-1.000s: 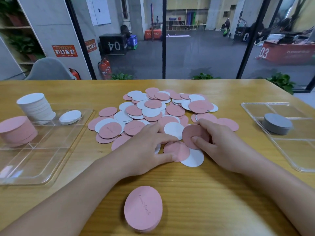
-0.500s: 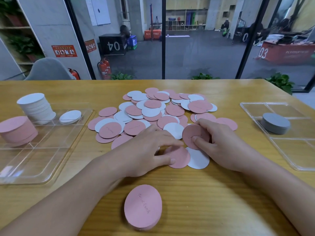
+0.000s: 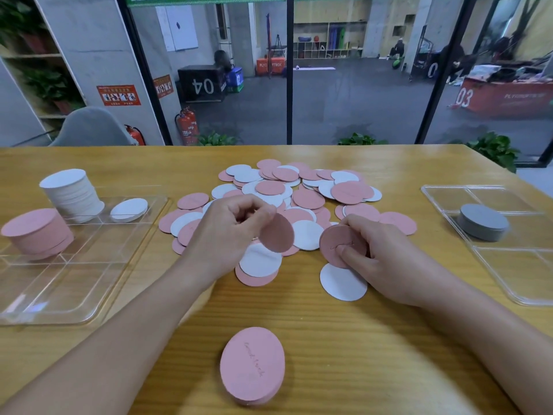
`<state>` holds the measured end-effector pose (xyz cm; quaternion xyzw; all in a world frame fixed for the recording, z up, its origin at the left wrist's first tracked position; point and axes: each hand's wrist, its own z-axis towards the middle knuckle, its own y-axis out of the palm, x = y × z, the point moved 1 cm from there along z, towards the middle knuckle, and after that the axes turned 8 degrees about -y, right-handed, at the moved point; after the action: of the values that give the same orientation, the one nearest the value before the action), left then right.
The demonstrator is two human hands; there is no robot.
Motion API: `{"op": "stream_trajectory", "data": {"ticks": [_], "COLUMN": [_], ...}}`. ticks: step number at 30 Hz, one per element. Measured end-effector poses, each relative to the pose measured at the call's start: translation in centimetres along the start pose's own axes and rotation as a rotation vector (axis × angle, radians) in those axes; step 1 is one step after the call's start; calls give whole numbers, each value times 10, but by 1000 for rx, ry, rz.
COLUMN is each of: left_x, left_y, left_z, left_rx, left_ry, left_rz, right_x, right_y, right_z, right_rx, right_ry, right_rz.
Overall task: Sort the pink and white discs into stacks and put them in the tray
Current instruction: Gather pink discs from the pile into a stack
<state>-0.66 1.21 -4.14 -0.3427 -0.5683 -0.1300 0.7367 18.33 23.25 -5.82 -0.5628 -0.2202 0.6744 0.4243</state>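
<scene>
Both hands hovered over the wooden worktop [image 3: 344, 339] at the near edge of the disc heap. Left hand [image 3: 230, 235] had its fingers curled, pinching a single pink disc [image 3: 276, 233] by its upper rim so it hung tilted above the pile. Right hand [image 3: 380, 253] gripped a small pink stack [image 3: 342, 245], thumb pressed on the top face and fingers wrapped round the far edge.

Largest of the task's things was the clear divided tray [image 3: 98, 283] at nine o'clock, already carrying a tall white stack [image 3: 71, 194], a pink stack in the tray [image 3: 37, 232] and one loose white disc [image 3: 129, 209] beside them. At the centre, toward twelve o'clock from the hands, lay the mixed heap of pink and white discs [image 3: 299, 193], overlapping. Another short pink stack [image 3: 253, 365] sat alone at six o'clock. A second clear tray [image 3: 508, 274] at three o'clock held a grey stack [image 3: 482, 221].

Judging by how the pinched disc hung unbent, the discs looked thin, light and fairly stiff, with a matte face that should give good grip. Lying flat, each probably wants sliding off its neighbours or lifting by the rim; a stack likely handles best squeezed round its edge, since loose layers could slide apart.
</scene>
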Motion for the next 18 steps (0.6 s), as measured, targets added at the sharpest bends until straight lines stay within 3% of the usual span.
{"op": "stream_trajectory", "data": {"ticks": [10, 18], "left_x": [-11, -9], "left_y": [1, 17], "left_z": [2, -8], "left_rx": [-85, -278], "left_ry": [58, 141], "left_rz": [217, 112], "right_x": [-7, -13], "right_y": [1, 10], "right_z": [-1, 0], "right_rx": [7, 26], "right_ry": [-67, -105], "right_rz": [16, 89]}}
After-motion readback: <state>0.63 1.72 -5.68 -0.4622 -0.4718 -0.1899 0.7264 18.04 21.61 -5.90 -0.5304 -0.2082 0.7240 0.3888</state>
